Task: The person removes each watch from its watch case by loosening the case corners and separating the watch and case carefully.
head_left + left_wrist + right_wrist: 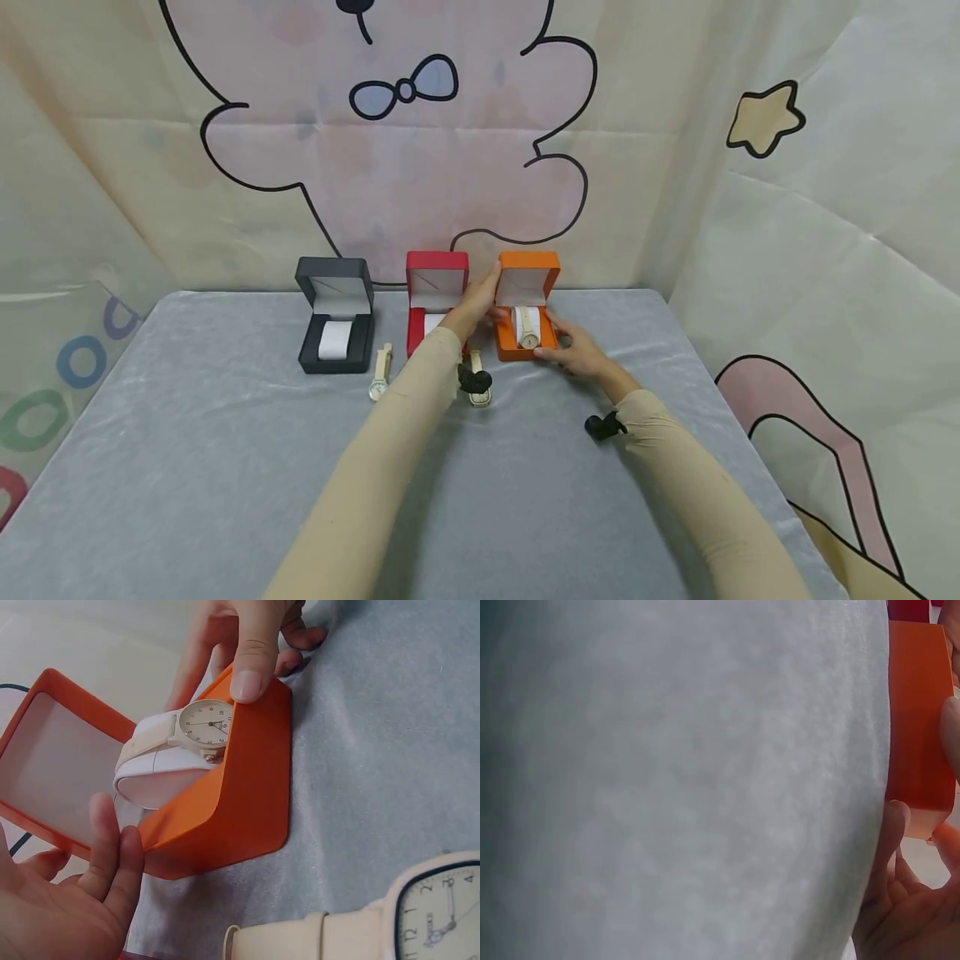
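An orange watch box [516,353] stands with its lid raised at the back of the table. Around the white cushion inside is a cream-strapped watch [206,724] with a round dial. My right hand [577,352] grips the box's front right corner, its thumb on the front wall and the fingers around the side. At the left side my left hand [474,304] touches the box near the lid with fairly straight fingers [112,862]. Beneath the left wrist lies a second cream watch [322,935] with a squarish case. Part of a red watch box [416,321] is hidden behind the left forearm.
A dark grey watch box [313,354] with its lid up and a white cushion stands at the left. Between it and the red box lies another cream watch [381,372]. Grey cloth [187,467] covers the table; a printed curtain [645,150] hangs behind.
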Motion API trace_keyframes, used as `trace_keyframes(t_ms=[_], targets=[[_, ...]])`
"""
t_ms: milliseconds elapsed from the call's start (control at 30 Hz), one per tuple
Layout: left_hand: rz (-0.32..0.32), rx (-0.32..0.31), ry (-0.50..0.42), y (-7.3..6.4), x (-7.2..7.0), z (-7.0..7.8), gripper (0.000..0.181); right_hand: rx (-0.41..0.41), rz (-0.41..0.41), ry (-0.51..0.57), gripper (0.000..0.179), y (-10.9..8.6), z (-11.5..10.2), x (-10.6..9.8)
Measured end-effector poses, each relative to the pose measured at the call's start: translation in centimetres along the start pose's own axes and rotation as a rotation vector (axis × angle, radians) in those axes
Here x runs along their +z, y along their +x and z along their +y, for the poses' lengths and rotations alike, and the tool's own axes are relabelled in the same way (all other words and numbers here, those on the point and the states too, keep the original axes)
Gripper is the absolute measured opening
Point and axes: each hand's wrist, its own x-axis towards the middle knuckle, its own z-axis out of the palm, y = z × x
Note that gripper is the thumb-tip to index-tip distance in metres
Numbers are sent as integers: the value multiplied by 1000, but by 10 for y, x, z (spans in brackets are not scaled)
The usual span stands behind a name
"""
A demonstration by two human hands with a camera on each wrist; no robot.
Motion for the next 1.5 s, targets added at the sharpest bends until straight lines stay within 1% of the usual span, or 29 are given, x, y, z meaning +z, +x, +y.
trace_keyframes(t_ms=[200, 400, 633, 767, 833, 1100, 1333, 1367, 1500], targets=[[-17, 3, 4, -2, 0, 1, 71, 4, -6, 13, 89, 0, 0, 0], [-27, 1, 22, -7, -1, 1, 72, 18, -19, 62, 90, 2, 4, -1], [-40, 6, 17, -8, -6, 0, 72, 31, -41, 69, 90, 2, 5, -3], [-46, 26, 24, -11, -11, -2, 72, 50, -40, 65, 90, 3, 5, -2], [-50, 40, 45, -14, -12, -3, 71, 63, -38, 67, 90, 2, 4, -2], [-65, 89, 108, -22, -14, -3, 57, 66, -47, 63, 91, 1, 4, -3], [-73, 106, 189, -27, -15, -6, 57, 70, -42, 58, 91, 2, 4, -3], [-68, 104, 199, -28, -15, -6, 56, 71, -44, 61, 91, 2, 3, -3], [-47, 146, 200, -31, -12, -11, 55, 72, -43, 65, 90, 0, 2, -4]])
